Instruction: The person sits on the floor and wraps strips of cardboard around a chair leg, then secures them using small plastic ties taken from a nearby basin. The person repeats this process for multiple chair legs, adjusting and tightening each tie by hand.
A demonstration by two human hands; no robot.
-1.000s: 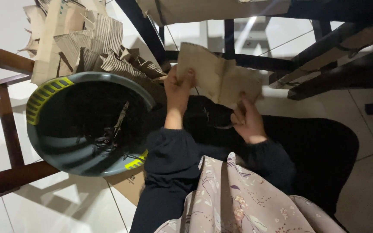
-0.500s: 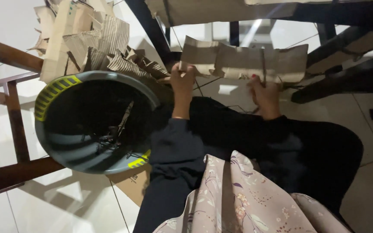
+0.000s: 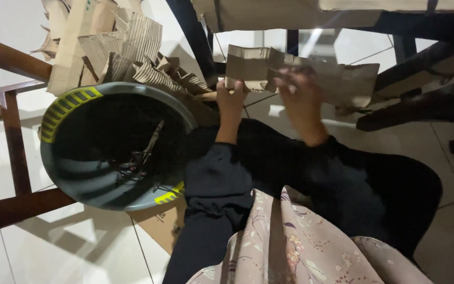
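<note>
Both my hands hold one long strip of brown cardboard (image 3: 337, 79) out in front of me above the tiled floor. My left hand (image 3: 232, 102) grips its left end from below. My right hand (image 3: 300, 97) grips it near the middle, fingers blurred over the top edge. The strip is creased and bent between the hands, and its right part sticks out past my right hand. Dark sleeves cover both arms.
A round grey basin (image 3: 95, 194) with yellow grip patches sits at my left, dark scraps inside. Torn corrugated cardboard pieces (image 3: 106, 47) are piled behind it. A wooden chair frame (image 3: 11, 121) stands far left, dark furniture legs (image 3: 421, 105) at right, and flat cardboard (image 3: 156, 226) lies under the basin.
The cardboard sheet has been raised from my lap and spread wider. My right hand has slid up and left along it toward my left hand.
</note>
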